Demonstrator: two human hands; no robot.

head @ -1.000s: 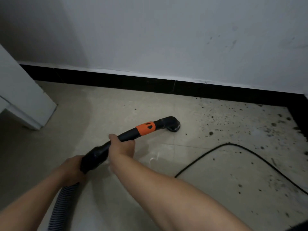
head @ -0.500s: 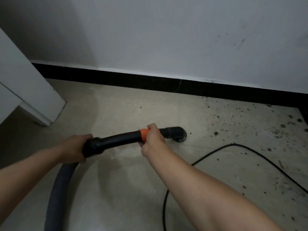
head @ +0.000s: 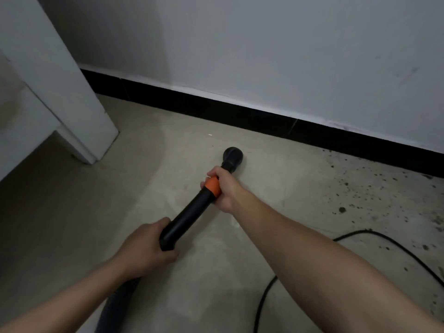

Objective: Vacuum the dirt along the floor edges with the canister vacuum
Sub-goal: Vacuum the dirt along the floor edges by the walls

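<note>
- Wand [head: 189,213] now points toward the skirting [head: 240,111], swung round from sideways; nozzle [head: 232,156] rests on the floor [head: 156,169] near it.
- Right hand [head: 224,191] grips the orange collar [head: 212,186], left hand [head: 144,246] the rear end.
- Dirt [head: 360,188] remains, to the right.

Wand [head: 189,213] ending near the skirting [head: 216,109], dirt [head: 341,209] to its right (cable [head: 360,232] too), perhaps a cabinet [head: 60,80] left.

Wand [head: 189,219] running from left hand [head: 144,246] to right hand [head: 225,191] is looking matt black plastic; collar [head: 212,186] under right hand is showing smooth orange plastic. Floor [head: 283,183] beyond it is looking dull, gritty tile.
</note>
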